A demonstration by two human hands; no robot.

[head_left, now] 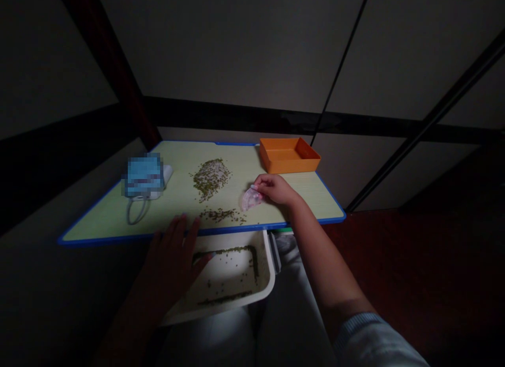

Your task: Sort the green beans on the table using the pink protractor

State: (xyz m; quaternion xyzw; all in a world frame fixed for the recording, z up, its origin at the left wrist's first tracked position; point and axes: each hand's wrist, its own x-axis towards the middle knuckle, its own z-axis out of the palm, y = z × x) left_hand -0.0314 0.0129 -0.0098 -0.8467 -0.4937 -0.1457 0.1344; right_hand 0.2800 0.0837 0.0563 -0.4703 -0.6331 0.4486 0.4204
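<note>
My right hand [272, 188] pinches a clear, pinkish half-round protractor [251, 199], its curved edge low over the tabletop. Left of it lies a pile of small green beans [212, 178], like mung beans, with a paler patch in its middle. A thinner strip of beans [221, 215] is scattered near the table's front edge. My left hand [173, 256] is spread open, fingertips at that edge, its thumb over a white bin [269, 283]. More beans lie along the bin's inner edges, and my left hand and forearm hide its left side.
The pale green table [177, 154] has a blue rim. An orange tray [290, 156] stands at its back right. On the left sits a device with a blurred screen [144, 176] and a looped cable [136, 213]. Cabinet panels rise behind; my legs are under the bin.
</note>
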